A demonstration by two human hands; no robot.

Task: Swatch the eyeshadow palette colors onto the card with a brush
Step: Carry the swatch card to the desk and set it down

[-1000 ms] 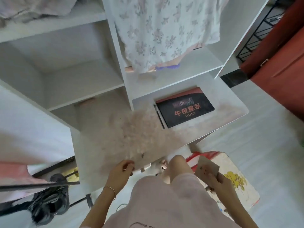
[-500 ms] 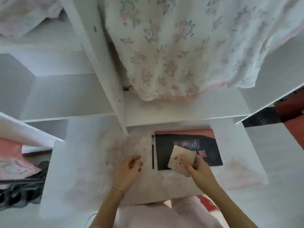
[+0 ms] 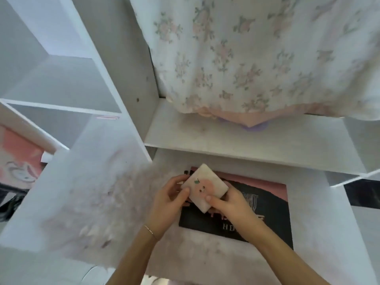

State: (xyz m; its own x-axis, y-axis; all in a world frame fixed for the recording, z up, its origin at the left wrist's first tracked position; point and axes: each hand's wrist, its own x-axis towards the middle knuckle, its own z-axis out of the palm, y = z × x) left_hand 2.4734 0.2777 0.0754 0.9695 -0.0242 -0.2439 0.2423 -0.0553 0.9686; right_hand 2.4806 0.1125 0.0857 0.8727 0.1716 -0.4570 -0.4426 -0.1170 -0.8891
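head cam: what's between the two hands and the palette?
The peach-print card, gripped by left hand and right hand, sits directly over the closed palette.

Matt paper card (image 3: pixel 204 187), floral cloth (image 3: pixel 257 58)

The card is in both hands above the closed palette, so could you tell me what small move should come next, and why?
Probably set the card down on the bare desk beside the palette. Both the left hand and right hand grip it, and the palette's lid is closed, so a hand must be freed to open it.

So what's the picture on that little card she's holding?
The card is cream-white with a pink peach, a small green leaf and a tiny smiling face, seen clearly in the head view.
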